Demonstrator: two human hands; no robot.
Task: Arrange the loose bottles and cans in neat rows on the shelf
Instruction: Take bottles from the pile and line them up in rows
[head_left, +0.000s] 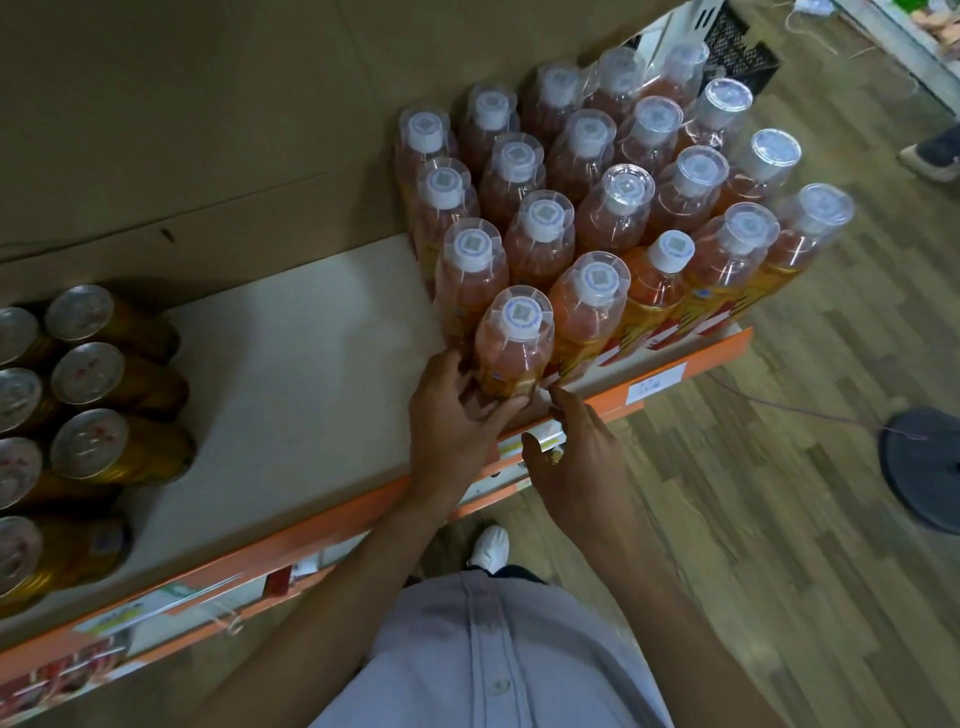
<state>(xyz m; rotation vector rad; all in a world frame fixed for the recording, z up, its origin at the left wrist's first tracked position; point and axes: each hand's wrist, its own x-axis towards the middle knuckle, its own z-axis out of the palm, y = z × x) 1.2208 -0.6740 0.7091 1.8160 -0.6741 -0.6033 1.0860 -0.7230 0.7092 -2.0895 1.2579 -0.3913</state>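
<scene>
Several orange-drink bottles (613, 208) with white caps and clear over-cups stand in slanted rows on the right half of the white shelf (306, 364). My left hand (452, 421) grips the base of the front-left bottle (511, 348) at the shelf's front edge. My right hand (576, 457) hovers just right of it, fingers loosely extended, index tip near the neighbouring bottle's (587, 306) label, holding nothing. Several gold cans (88, 374) with silver tops stand in rows at the shelf's left end.
Brown cardboard (208, 130) backs the shelf. An orange price rail (675, 374) with tags runs along the front edge. On the wood floor lie a black round base (924, 467) with a thin cord, a black crate (737, 47), and another person's shoe (935, 156).
</scene>
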